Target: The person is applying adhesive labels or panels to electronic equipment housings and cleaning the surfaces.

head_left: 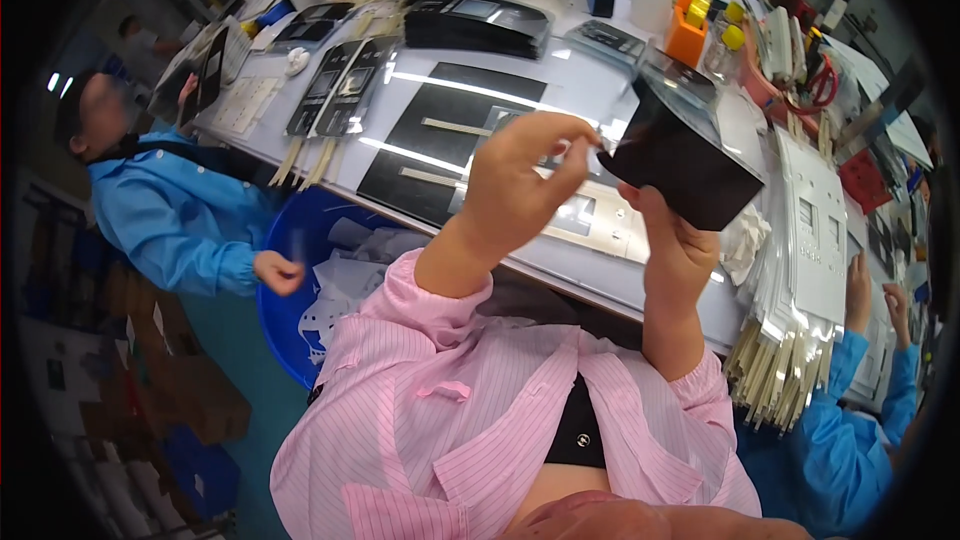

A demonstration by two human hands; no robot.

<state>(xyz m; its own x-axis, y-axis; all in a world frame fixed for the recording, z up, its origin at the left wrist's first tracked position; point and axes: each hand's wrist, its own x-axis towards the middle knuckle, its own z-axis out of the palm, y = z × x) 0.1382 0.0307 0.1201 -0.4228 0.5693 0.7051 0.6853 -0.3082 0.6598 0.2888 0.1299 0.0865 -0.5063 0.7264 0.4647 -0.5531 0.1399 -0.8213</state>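
A glossy black flexible panel (690, 155) is held up over the table, tilted and slightly bent. My right hand (678, 245) grips its lower edge, thumb in front and the other fingers mostly behind it. At the panel's left corner my left hand (525, 175) is closed in a pinch, thumb against forefinger. Whether a thin film sits between those fingertips is too small to tell. Below my hands lie a black mat (415, 155) and a pale panel with cut-outs (600, 220), partly covered by my left hand.
Stacked black panels (475, 25) stand at the back. An orange tape dispenser (687, 30) is behind the held panel. White cut-out sheets (800, 240) pile up at right. A blue bin (285, 300) with scraps stands left, near a co-worker's hand (278, 272).
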